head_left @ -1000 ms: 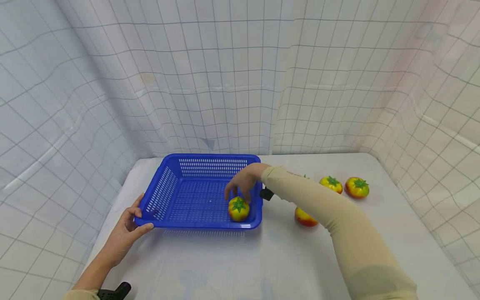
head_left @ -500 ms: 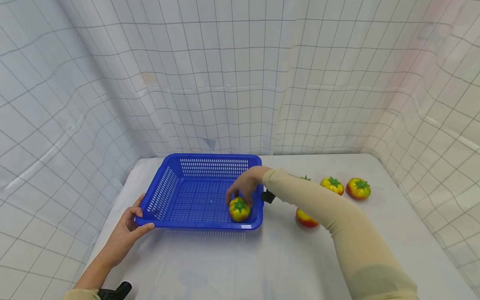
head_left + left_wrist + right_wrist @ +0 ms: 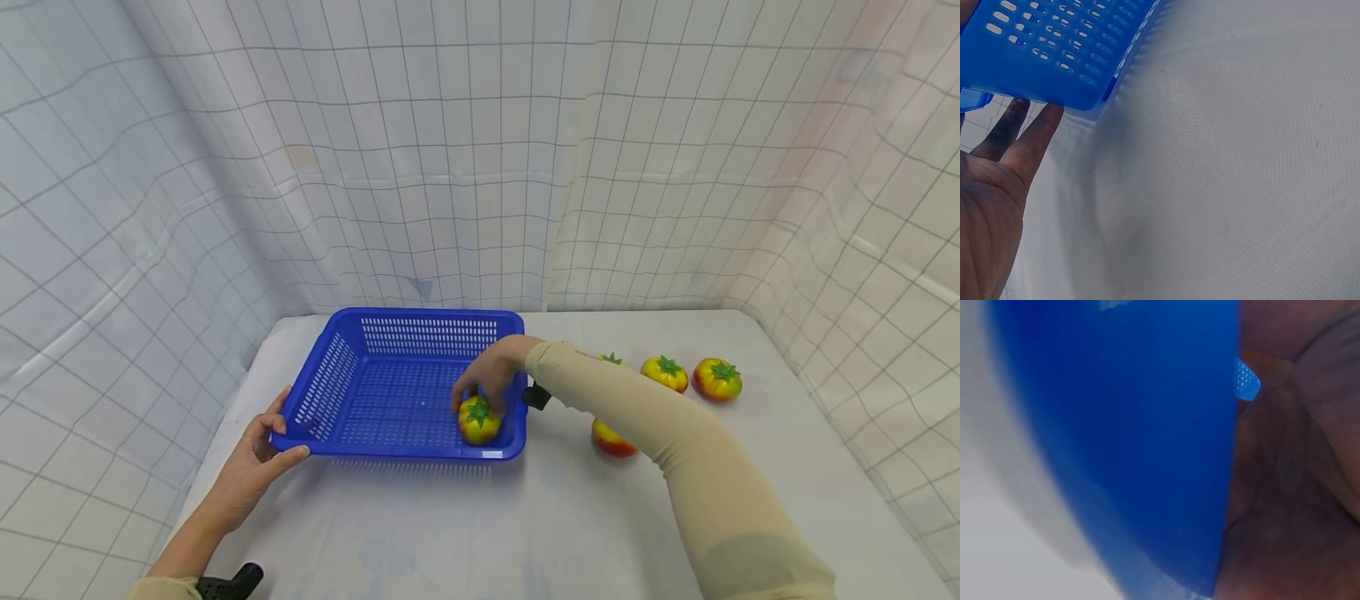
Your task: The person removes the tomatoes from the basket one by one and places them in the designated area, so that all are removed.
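A blue slotted plastic basket stands on the white-covered table, left of centre in the head view. My left hand grips its near left corner, thumb at the front rim and fingers round the side. In the left wrist view two fingers reach to the blue wall. My right hand reaches over the right rim and holds a yellow-red tomato with a green star-shaped top, low in the basket's near right corner. Seen from the right wrist, the blue rim hides most of the grasp, and the palm is beside it.
More tomatoes lie on the table to the right: one at the far right, one beside it, and two partly behind my right sleeve. A white grid-patterned curtain surrounds the table at the back and sides.
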Demonstrator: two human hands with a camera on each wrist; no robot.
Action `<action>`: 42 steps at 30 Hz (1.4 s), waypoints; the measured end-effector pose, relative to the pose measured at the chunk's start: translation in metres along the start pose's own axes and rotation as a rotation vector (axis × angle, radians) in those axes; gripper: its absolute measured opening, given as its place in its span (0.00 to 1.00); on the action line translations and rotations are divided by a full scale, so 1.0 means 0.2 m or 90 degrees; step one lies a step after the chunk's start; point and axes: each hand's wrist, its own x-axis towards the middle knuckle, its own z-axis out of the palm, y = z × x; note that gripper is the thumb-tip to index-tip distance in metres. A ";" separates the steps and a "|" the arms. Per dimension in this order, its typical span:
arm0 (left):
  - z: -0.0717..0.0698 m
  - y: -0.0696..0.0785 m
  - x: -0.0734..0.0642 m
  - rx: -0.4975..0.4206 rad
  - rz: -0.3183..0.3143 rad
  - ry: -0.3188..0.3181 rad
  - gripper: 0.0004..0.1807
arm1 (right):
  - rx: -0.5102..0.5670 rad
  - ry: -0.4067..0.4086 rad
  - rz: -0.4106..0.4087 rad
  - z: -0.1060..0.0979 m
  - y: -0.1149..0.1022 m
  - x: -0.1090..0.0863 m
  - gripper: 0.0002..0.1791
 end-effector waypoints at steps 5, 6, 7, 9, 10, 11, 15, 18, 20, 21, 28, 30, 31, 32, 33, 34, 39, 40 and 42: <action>0.00 0.01 0.00 0.003 0.001 0.002 0.18 | 0.018 0.001 -0.003 0.00 0.00 0.00 0.35; 0.00 0.01 0.00 0.002 0.001 0.002 0.19 | 0.022 0.000 -0.003 0.00 0.00 0.00 0.35; 0.00 0.01 0.00 0.001 0.001 0.001 0.19 | 0.027 0.000 -0.003 0.00 0.00 0.00 0.34; 0.00 0.01 -0.01 0.002 0.000 0.001 0.19 | 0.032 0.001 -0.003 0.00 0.00 0.00 0.33; 0.00 0.01 -0.01 0.002 0.000 0.001 0.19 | 0.034 0.001 -0.003 0.00 0.00 0.00 0.33; 0.00 0.01 -0.01 0.001 -0.001 0.001 0.19 | 0.035 0.002 -0.004 0.00 0.00 0.00 0.32; 0.00 0.01 0.00 -0.001 -0.003 -0.001 0.19 | 0.032 0.006 -0.004 0.00 0.01 0.00 0.30; 0.00 0.01 0.00 -0.003 -0.001 -0.002 0.19 | 0.027 0.008 -0.004 0.01 0.01 0.00 0.30; 0.00 0.00 0.00 -0.006 0.002 -0.005 0.18 | 0.033 0.007 0.000 0.01 0.01 0.00 0.30; 0.00 0.00 0.00 -0.008 0.004 -0.006 0.18 | 0.036 0.007 0.002 0.01 0.01 0.00 0.29; -0.01 -0.02 0.00 -0.016 0.010 -0.010 0.18 | 0.047 0.007 -0.005 0.00 0.01 0.00 0.28; -0.01 -0.02 0.00 -0.015 0.009 -0.010 0.18 | 0.042 0.009 -0.018 0.00 0.01 -0.01 0.29; -0.01 -0.01 0.00 -0.014 0.008 -0.009 0.18 | 0.043 0.011 -0.025 0.00 0.00 -0.01 0.30; -0.01 -0.01 0.00 -0.014 0.008 -0.009 0.18 | 0.047 0.013 -0.031 -0.01 0.00 -0.02 0.30; -0.01 -0.01 0.00 -0.014 0.007 -0.009 0.18 | 0.052 0.015 -0.040 -0.02 0.00 -0.03 0.31; -0.01 -0.01 0.00 -0.014 0.007 -0.008 0.18 | 0.057 0.018 -0.048 -0.02 0.00 -0.03 0.32; -0.01 -0.02 0.00 -0.011 0.008 -0.008 0.18 | 0.097 0.040 -0.072 -0.05 0.01 -0.08 0.33; -0.01 -0.01 0.00 -0.011 0.008 -0.008 0.18 | 0.102 0.044 -0.075 -0.05 0.01 -0.09 0.32; -0.01 -0.01 -0.01 -0.009 0.008 -0.007 0.18 | 0.111 0.054 -0.078 -0.06 0.01 -0.10 0.32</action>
